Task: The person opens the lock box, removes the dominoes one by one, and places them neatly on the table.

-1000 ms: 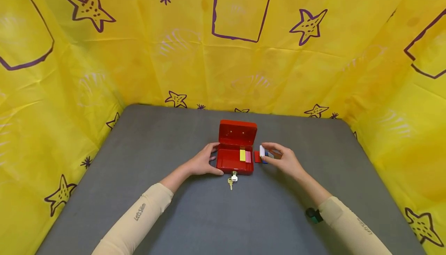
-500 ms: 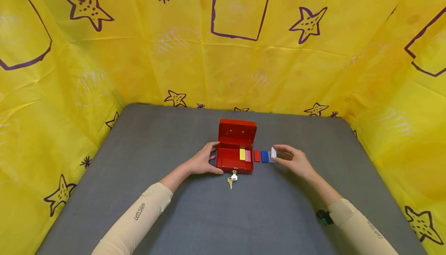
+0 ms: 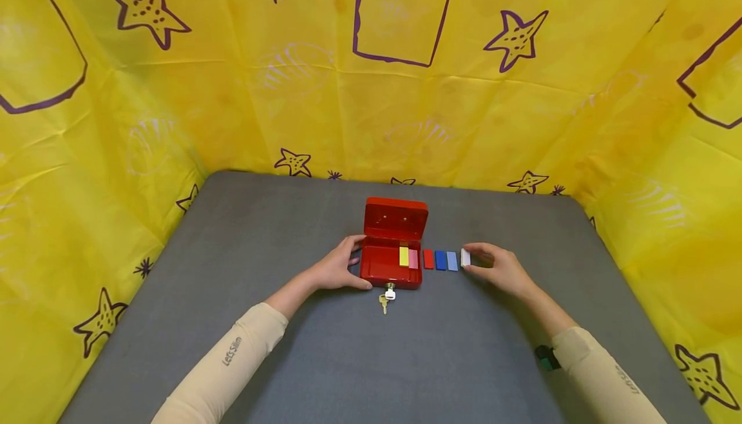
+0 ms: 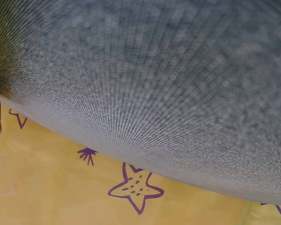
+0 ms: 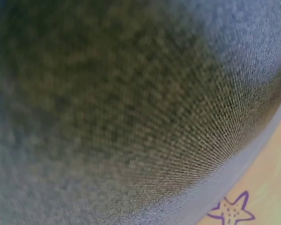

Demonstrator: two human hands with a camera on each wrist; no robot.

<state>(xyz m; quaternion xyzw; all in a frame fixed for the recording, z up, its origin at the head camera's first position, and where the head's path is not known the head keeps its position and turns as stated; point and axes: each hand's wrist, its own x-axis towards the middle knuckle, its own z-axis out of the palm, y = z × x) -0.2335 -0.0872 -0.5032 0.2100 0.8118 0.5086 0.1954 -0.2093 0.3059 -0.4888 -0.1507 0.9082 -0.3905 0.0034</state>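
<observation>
A red cash box (image 3: 380, 274) stands with its lid (image 3: 395, 219) raised. My left hand (image 3: 334, 268) holds the box's left side, thumb at the front corner and fingers toward the back. Inside, at the right, lie a yellow block (image 3: 403, 256) and a pink block (image 3: 413, 259). To the right of the box, a red block (image 3: 428, 259), a blue block (image 3: 441, 260) and a light blue block (image 3: 452, 261) form a row. At that row's right end my right hand (image 3: 500, 270) pinches a white block (image 3: 466, 258) between thumb and fingers; whether it touches the table is unclear.
Two keys (image 3: 384, 303) hang at the lock on the box's front. The grey table (image 3: 371, 359) is bordered by yellow cloth walls (image 3: 232, 108) with purple drawings. Mostly grey table surface fills both wrist views.
My right hand has carried the white block rightward, past the blue and light blue blocks, and lowered it. Those blocks are now uncovered. My left hand stays at the box.
</observation>
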